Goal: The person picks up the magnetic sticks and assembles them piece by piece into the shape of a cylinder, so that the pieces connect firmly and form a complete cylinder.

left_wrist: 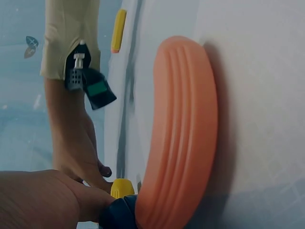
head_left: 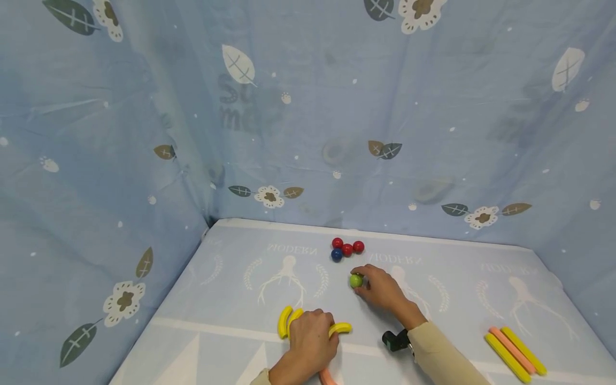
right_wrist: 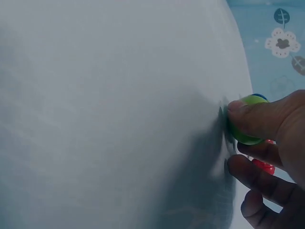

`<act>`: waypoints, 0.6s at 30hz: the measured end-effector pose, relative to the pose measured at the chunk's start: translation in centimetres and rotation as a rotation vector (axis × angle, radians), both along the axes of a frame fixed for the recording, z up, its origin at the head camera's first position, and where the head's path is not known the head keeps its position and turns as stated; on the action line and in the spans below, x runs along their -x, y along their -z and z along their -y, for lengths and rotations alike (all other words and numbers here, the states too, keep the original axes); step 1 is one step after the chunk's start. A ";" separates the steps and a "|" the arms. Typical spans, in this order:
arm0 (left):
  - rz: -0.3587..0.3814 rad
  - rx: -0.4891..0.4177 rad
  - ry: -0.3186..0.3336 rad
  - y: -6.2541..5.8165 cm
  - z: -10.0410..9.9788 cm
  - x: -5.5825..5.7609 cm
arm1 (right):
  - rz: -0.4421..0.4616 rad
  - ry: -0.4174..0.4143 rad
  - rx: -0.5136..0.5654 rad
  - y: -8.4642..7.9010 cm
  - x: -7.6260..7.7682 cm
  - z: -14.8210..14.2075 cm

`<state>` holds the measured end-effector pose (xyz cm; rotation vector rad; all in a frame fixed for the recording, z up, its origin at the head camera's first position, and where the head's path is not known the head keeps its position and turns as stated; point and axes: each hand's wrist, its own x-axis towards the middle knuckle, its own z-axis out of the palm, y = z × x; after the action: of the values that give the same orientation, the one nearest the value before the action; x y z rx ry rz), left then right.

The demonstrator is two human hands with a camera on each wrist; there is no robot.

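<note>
My right hand (head_left: 380,291) pinches a small green ball (head_left: 356,280) between thumb and fingers. In the right wrist view the thumb lies across the front of that ball (right_wrist: 248,121), low over the table. My left hand (head_left: 310,339) is bent down over several curved yellow pieces (head_left: 284,322), one of which (head_left: 341,328) sticks out past its fingers. A ribbed, curved orange piece (left_wrist: 183,129) lies below this hand. Beside the left thumb (left_wrist: 95,200) show a dark blue thing (left_wrist: 119,212) and a yellow end (left_wrist: 123,188); I cannot tell whether the hidden fingers grip either.
Beyond the right hand sit red balls (head_left: 347,249) and a dark blue ball (head_left: 337,254). Two yellow sticks and an orange stick (head_left: 512,350) lie at the table's right. Patterned blue cloth (head_left: 337,117) hangs along the back and sides. A black camera (head_left: 395,340) is strapped to the right wrist.
</note>
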<state>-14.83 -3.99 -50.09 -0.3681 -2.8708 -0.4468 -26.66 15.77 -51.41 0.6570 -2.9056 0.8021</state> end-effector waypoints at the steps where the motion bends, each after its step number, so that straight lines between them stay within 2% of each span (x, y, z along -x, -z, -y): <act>1: 0.004 0.001 -0.002 0.0 0.0 0.0 | -0.007 -0.023 0.003 0.1 -0.4 -0.2; 7: 0.027 0.000 -0.001 -0.3 0.1 -0.1 | -0.009 -0.158 0.013 0.5 -2.6 -0.8; 12: 0.022 -0.002 -0.017 -0.2 0.3 0.0 | 0.035 -0.222 0.009 0.4 -4.1 -1.3; 18: 0.004 -0.004 -0.025 -0.2 0.3 0.0 | 0.039 -0.275 0.010 0.0 -5.9 -1.9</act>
<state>-14.80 -4.34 -49.89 -0.3312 -2.8745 -0.4490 -20.80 17.71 -51.39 1.0686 -2.8807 0.8621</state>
